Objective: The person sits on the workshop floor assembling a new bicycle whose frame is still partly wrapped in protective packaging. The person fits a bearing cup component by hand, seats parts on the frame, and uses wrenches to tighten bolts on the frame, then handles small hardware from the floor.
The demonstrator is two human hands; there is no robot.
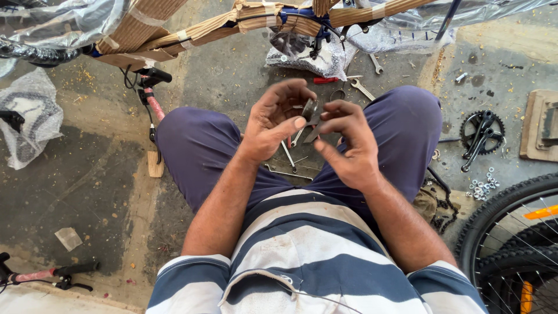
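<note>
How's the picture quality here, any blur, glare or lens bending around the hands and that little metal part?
Head view: even daylight, soft shadows; the left hand, right hand and small metal part between them are fairly sharp; glare on the plastic wrap at top left; wide-lens bending curves the tyre and frame edges.
</note>
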